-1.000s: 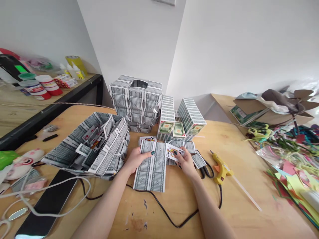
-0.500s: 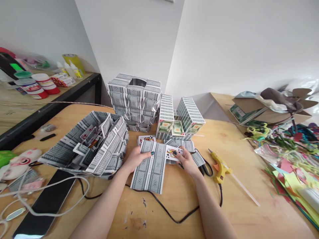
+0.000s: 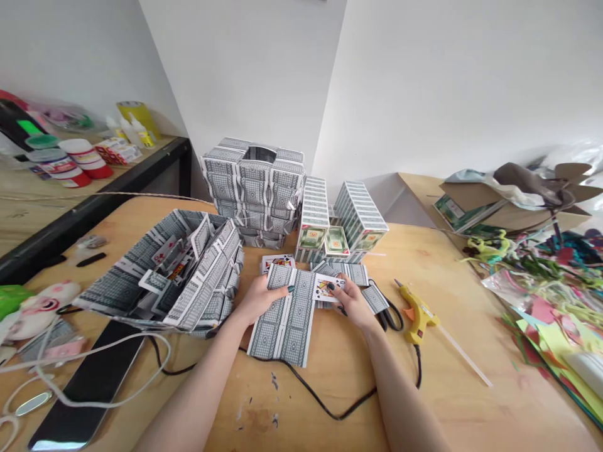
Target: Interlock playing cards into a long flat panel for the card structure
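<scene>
My left hand [image 3: 259,301] grips the upper left of a panel of joined playing cards [image 3: 281,326], its patterned grey backs facing up and its thumb on top. My right hand [image 3: 354,304] pinches a face-up playing card [image 3: 325,287], a queen by its look, against the panel's upper right edge. Behind the hands a face-up card [image 3: 277,261] lies on the table, and more grey-backed cards [image 3: 358,274] lie just beyond my right hand. To the left stands an open box made of cards [image 3: 202,276] with loose cards inside.
A taller card-built box [image 3: 257,188] stands at the back beside stacked card packs [image 3: 315,213]. At right lie a yellow glue gun [image 3: 417,314] and a heap of colourful craft scraps [image 3: 556,282]. A black cord [image 3: 325,411] crosses the table in front; a phone [image 3: 89,383] lies left.
Both hands keep nearly the same place and grip. The panel and the face-up card have hardly moved; the view has shifted slightly.
</scene>
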{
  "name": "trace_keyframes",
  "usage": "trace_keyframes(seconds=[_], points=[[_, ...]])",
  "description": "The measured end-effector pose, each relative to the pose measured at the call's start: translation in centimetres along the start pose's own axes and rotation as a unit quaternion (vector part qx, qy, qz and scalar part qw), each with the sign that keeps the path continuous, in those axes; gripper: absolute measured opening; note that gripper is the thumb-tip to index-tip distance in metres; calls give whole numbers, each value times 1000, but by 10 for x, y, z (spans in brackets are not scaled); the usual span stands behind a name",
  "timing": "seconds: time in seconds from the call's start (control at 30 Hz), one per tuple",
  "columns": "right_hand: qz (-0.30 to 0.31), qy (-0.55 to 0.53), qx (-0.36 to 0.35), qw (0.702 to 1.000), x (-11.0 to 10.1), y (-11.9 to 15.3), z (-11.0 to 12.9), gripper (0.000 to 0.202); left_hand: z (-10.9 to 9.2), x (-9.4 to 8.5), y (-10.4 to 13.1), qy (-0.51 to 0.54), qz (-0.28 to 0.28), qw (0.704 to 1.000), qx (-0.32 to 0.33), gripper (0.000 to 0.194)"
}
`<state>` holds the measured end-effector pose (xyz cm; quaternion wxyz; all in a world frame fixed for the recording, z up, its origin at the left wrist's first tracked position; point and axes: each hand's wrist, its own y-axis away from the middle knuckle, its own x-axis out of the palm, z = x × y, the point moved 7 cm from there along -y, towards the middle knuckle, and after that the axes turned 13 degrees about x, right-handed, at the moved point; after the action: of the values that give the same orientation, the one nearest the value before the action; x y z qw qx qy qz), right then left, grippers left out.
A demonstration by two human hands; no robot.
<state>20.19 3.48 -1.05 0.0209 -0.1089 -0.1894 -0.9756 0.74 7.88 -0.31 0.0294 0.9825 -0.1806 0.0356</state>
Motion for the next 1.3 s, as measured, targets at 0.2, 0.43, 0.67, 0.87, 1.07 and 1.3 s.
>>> trace_keyframes(seconds=[0.2, 0.43, 0.67, 0.87, 1.07, 1.3], points=[[-24, 6, -15, 1000, 0, -1, 1, 32, 1, 0, -1, -3, 4, 1000, 4, 37], [-59, 58, -56, 995, 6, -1, 0, 30, 1, 3, -2, -35, 4, 999, 18, 34], [-8, 69, -36, 997, 14, -2, 0, 32, 3, 3, -1, -12, -9, 1000, 4, 37], [8, 61, -39, 997, 20, -1, 4, 34, 6, 3, -2, -29, -1, 1000, 9, 37], [21, 54, -34, 998, 24, -2, 3, 34, 9, 3, -1, -24, 2, 1000, 8, 38], [-20, -12, -10, 1000, 12, -5, -4, 32, 10, 5, -1, 27, 1, 1000, -4, 42]])
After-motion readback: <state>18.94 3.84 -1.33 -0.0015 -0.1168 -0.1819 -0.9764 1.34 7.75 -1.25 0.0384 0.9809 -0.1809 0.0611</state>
